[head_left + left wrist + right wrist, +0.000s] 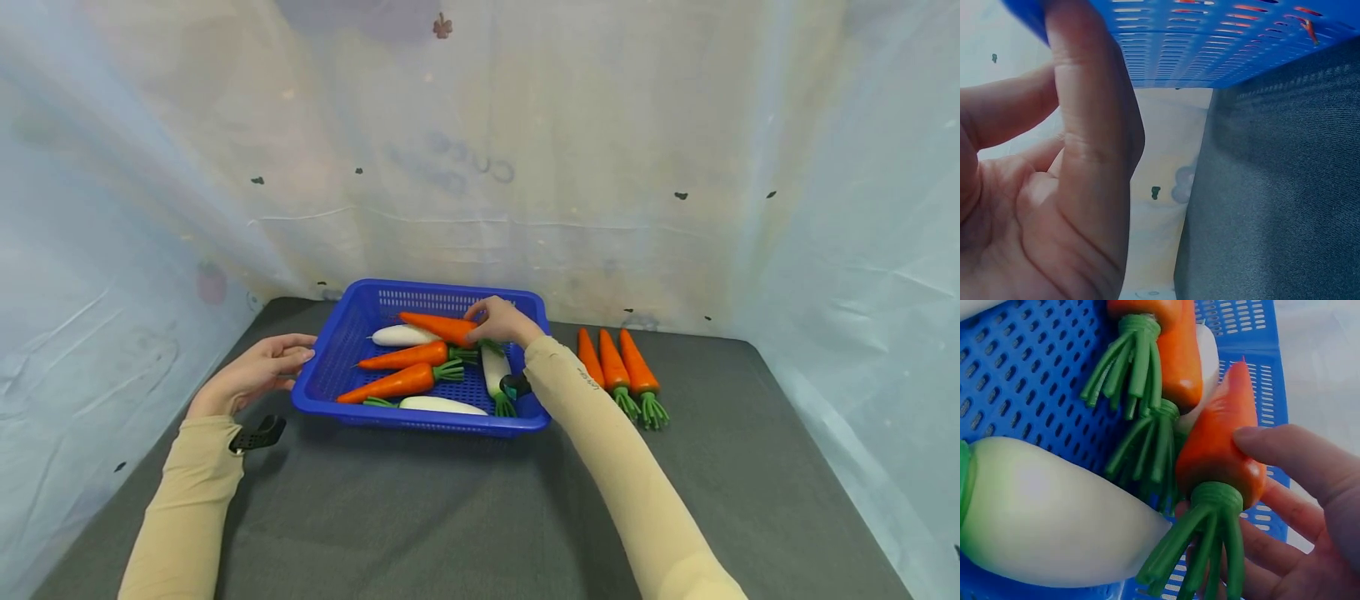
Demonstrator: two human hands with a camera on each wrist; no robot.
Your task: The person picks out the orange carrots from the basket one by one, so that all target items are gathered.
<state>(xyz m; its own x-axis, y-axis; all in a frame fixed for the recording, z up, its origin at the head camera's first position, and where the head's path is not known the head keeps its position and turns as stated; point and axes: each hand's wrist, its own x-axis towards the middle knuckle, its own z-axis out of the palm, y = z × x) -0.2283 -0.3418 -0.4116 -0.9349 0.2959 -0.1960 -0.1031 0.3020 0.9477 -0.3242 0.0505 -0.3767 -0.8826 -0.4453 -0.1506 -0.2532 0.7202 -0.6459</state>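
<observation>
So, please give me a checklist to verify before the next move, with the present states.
1. Right hand gripping a carrot: ok.
2. Its green leaves clear of the white radish: cannot tell, they overlap in view.
3. Left hand touching the blue basket: ok.
4. Right sleeve clear of the three carrots outside: cannot tell, it hides part of one.
5. Basket holding one kind only: not ok, carrots and white radishes together.

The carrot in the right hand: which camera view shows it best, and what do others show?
The right wrist view: the carrot appears close up, tip to green stalks, in the right hand. The head view shows it smaller, partly covered. The left wrist view shows orange glimpses through the blue basket, none identifiable as it.
</observation>
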